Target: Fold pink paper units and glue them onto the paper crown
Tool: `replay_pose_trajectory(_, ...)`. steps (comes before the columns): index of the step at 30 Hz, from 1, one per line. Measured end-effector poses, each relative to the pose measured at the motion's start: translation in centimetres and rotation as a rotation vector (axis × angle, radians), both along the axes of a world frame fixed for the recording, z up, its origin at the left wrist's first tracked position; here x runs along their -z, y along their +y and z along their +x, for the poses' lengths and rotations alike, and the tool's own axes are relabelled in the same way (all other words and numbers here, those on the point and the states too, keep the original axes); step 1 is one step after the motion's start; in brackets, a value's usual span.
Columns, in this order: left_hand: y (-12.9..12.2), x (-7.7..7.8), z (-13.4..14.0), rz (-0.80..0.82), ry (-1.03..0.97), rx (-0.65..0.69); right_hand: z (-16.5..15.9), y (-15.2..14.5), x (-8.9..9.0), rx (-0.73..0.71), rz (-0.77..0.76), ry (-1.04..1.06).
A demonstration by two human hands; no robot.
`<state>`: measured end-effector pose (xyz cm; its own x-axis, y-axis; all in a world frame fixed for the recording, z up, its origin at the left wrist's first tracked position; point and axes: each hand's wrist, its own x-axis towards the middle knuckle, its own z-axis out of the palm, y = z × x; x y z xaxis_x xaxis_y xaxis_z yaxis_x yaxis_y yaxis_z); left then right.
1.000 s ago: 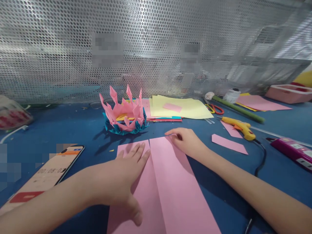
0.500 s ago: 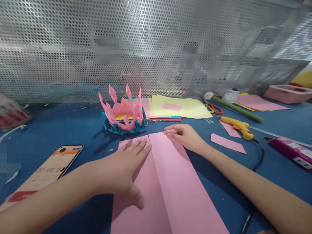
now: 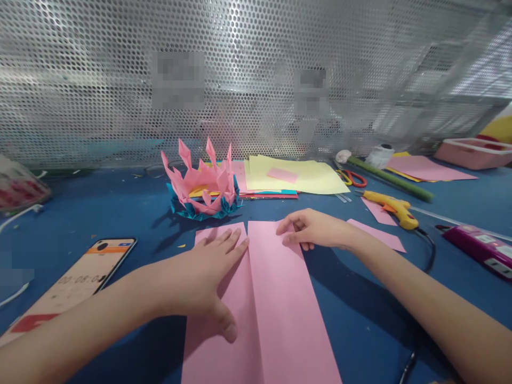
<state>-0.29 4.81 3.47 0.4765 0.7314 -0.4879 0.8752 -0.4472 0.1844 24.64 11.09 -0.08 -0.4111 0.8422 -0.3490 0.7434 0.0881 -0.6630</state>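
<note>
Since the pink paper sheet (image 3: 276,298) was lying flat on the blue bench (image 3: 100,213), near and roughly centre, it looked like light, floppy stuff that would slide easily and keep any crease. On the left, the left hand (image 3: 204,277) was spread open, palm down, pinning the folded left flap beside the centre seam. The right hand (image 3: 316,229) sat at the far edge of the right flap, fingers curled onto it, not clamped that I could tell. I'd say the far corners and edges were the spots to pinch, lightly. A pink paper flower (image 3: 204,184) stood just beyond.
</note>
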Motion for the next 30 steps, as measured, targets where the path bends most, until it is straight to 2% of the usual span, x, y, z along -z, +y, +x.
replay_pose_trajectory(10,-0.5,0.3,0.2,-0.006,0.009,-0.010,0.3,-0.3,-0.5,0.029,-0.033,-0.032)
replay_pose_trajectory(14,-1.3,0.4,0.3,0.043,0.008,0.063,0.4,-0.2,-0.6,0.031,-0.032,-0.033)
replay_pose_trajectory(18,-1.9,-0.6,0.7,-0.134,0.115,0.133,0.3,0.1,-0.5,0.038,-0.011,-0.025)
replay_pose_trajectory(22,-2.2,-0.9,1.6,-0.149,0.153,0.084,0.2,0.4,-0.1,0.072,0.051,-0.018)
replay_pose_trajectory(25,-2.3,-0.7,2.1,-0.141,0.155,0.047,0.2,0.5,0.1,0.074,0.048,-0.015)
replay_pose_trajectory(30,-2.4,-1.2,2.8,-0.141,0.131,0.026,0.4,0.5,0.8,0.082,0.041,0.021)
